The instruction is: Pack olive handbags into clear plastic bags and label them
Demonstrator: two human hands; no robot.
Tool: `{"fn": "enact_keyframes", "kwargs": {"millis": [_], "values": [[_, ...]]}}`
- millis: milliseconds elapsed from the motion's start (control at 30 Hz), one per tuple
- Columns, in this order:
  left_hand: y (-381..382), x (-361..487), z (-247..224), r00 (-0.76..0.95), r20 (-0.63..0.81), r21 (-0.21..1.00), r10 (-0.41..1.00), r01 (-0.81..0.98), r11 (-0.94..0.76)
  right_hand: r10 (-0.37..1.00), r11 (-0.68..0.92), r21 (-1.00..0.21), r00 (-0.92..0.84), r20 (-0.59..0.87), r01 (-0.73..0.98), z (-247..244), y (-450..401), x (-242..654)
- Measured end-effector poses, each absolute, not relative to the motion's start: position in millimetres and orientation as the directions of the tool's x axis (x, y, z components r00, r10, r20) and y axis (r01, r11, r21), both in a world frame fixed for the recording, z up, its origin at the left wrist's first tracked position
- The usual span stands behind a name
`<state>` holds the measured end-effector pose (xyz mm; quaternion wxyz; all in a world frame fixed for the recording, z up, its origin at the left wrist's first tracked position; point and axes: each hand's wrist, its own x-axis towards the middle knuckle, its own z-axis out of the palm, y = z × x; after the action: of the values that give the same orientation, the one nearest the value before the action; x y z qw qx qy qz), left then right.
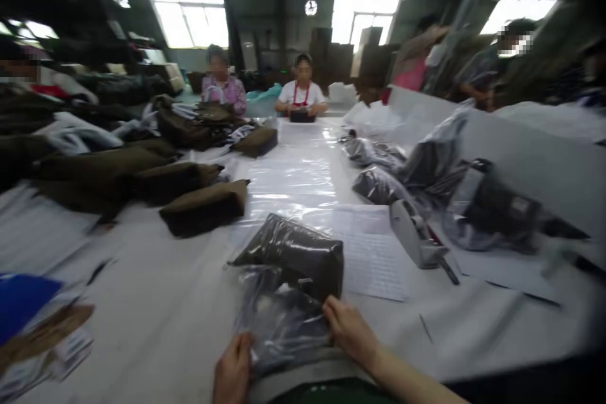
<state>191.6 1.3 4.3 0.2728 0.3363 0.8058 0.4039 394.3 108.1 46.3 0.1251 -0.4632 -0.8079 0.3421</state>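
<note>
A dark olive pouch (303, 252) in a clear plastic bag (284, 322) lies at the table's near edge, its loose plastic toward me. My left hand (234, 366) is closed on the bag's near left side. On the right side, my right hand (348, 328) pinches the plastic beside the pouch's lower right corner. A printed sheet (374, 259) lies just right of the pouch, partly under a tape dispenser (414, 233).
Olive pouches (206, 207) are heaped at the left. Bagged dark items (502, 208) lie at the right before a white panel. Flat plastic bags (288, 183) run up the middle. A blue item (26, 303) is at the near left. Several people are around the table.
</note>
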Motion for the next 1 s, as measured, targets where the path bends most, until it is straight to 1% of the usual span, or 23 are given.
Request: {"fn": "enact_keyframes", "kwargs": {"millis": [67, 167, 233, 333, 400, 467, 533, 600, 633, 667, 700, 733, 767, 800, 833, 867, 900, 933, 1000], "values": [[-13.3, 174.6, -3.2, -0.603, -0.269, 0.822, 0.751, 0.263, 0.506, 0.852, 0.303, -0.67, -0.508, -0.13, 0.678, 46.2, 105.9, 397.6], [-17.6, 171.4, -8.9, -0.56, -0.331, 0.849, 0.76, 0.176, 0.499, 0.841, 0.367, -0.601, -0.529, -0.111, 0.71, 55.6, 101.3, 399.9], [-17.3, 176.0, -8.8, -0.564, -0.336, 0.87, 0.755, 0.122, 0.478, 0.819, 0.457, -0.568, -0.573, -0.032, 0.685, 61.6, 97.6, 397.2], [-19.5, 178.8, -6.2, -0.584, -0.338, 0.903, 0.738, 0.02, 0.43, 0.755, 0.614, -0.523, -0.632, 0.171, 0.592, 64.7, 96.8, 388.5], [-22.0, 175.3, -4.4, -0.613, -0.326, 0.916, 0.72, -0.014, 0.402, 0.733, 0.654, -0.505, -0.637, 0.238, 0.563, 64.8, 98.9, 383.0], [-25.3, 168.8, -2.8, -0.619, -0.327, 0.914, 0.714, -0.015, 0.406, 0.772, 0.601, -0.538, -0.604, 0.199, 0.592, 64.7, 100.0, 379.9], [-30.5, 160.5, -1.0, -0.576, -0.364, 0.892, 0.732, 0.011, 0.453, 0.827, 0.498, -0.578, -0.554, 0.093, 0.646, 63.3, 97.8, 379.1], [-38.0, 151.9, 1.8, -0.509, -0.426, 0.847, 0.748, 0.067, 0.528, 0.854, 0.414, -0.589, -0.52, -0.012, 0.694, 58.6, 92.4, 379.5], [-42.0, 148.3, 4.2, -0.515, -0.423, 0.829, 0.746, 0.113, 0.548, 0.856, 0.391, -0.586, -0.514, -0.05, 0.71, 54.9, 89.2, 379.6], [-45.5, 145.9, 7.4, -0.56, -0.371, 0.82, 0.741, 0.177, 0.544, 0.856, 0.377, -0.584, -0.511, -0.077, 0.719, 50.4, 86.0, 379.3], [-47.7, 145.2, 11.4, -0.632, -0.245, 0.823, 0.735, 0.266, 0.503, 0.857, 0.364, -0.584, -0.506, -0.095, 0.725, 45.7, 83.2, 378.6], [-47.8, 146.4, 16.1, -0.676, -0.042, 0.821, 0.736, 0.396, 0.411, 0.861, 0.35, -0.588, -0.498, -0.105, 0.729, 41.2, 80.8, 377.4], [-45.4, 149.8, 20.9, -0.638, 0.198, 0.781, 0.744, 0.561, 0.274, 0.865, 0.337, -0.593, -0.489, -0.111, 0.731, 37.2, 78.9, 376.1], [-39.9, 155.2, 25.2, -0.505, 0.408, 0.683, 0.761, 0.722, 0.112, 0.869, 0.328, -0.599, -0.482, -0.111, 0.73, 34.0, 77.5, 374.7], [-31.6, 161.9, 28.2, -0.312, 0.539, 0.547, 0.783, 0.836, -0.043, 0.872, 0.326, -0.605, -0.479, -0.105, 0.727, 31.8, 76.6, 373.5], [-21.0, 169.1, 29.3, -0.118, 0.586, 0.406, 0.802, 0.899, -0.165, 0.872, 0.332, -0.608, -0.48, -0.094, 0.721, 30.5, 75.9, 373.0], [-8.9, 176.0, 28.2, 0.028, 0.566, 0.292, 0.824, 0.928, -0.232, 0.871, 0.341, -0.609, -0.484, -0.081, 0.716, 30.1, 75.6, 373.4], [3.7, 181.6, 25.0, 0.104, 0.518, 0.205, 0.849, 0.948, -0.242, 0.87, 0.351, -0.611, -0.488, -0.068, 0.71, 30.3, 75.6, 374.6], [26.6, 186.8, 13.8, 0.107, 0.465, 0.093, 0.879, 0.981, -0.168, 0.862, 0.394, -0.621, -0.508, -0.007, 0.678, 32.1, 77.2, 379.6]]}}
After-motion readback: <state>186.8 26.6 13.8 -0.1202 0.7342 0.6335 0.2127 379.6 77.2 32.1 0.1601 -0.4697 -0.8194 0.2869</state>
